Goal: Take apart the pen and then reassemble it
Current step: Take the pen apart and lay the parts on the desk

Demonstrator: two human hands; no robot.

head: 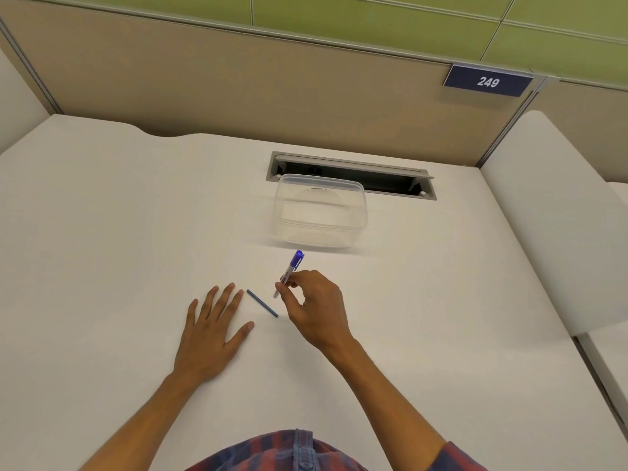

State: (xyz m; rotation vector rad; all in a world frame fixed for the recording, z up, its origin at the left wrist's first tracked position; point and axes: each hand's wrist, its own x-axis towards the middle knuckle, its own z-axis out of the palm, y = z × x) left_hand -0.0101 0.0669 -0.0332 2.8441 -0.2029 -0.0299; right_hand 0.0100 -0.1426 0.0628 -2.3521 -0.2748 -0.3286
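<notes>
I am seeing the right hand [316,307] just right of the frame's centre, its fingertips pinching the pen body [289,274], which is tilting up toward the clear plastic container [321,212] above it. The blue cap end is pointing upward. The thin blue refill [262,303] is lying loose on the white desk [102,232], between the two hands and touching neither. The left hand [212,334] is resting flat, palm down, fingers spread wide, holding nothing.
</notes>
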